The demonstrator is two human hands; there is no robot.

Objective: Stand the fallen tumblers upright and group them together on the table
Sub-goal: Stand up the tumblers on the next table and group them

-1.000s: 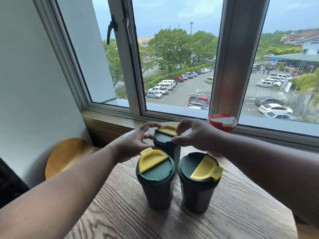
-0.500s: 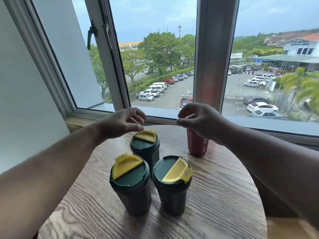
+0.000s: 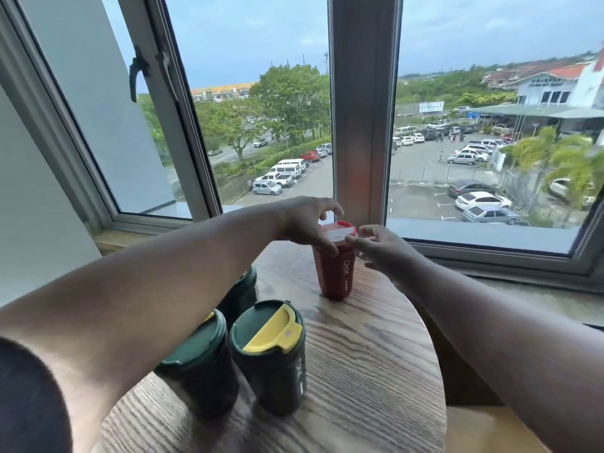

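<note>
While the left hand gripped the upright red tumbler's lid on the tabletop, the right hand seemingly hovered beside it, fingers relaxed.

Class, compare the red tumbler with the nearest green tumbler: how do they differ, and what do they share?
The red tumbler has a red lid with a white flap; the nearest green tumbler has a green lid with a yellow flap. The red tumbler stands apart near the window, the left hand on its lid; the green tumbler stands untouched beside another green one. Both stand upright on the table.

Round wooden table, metal-framed window (daylight), car park outside
</note>
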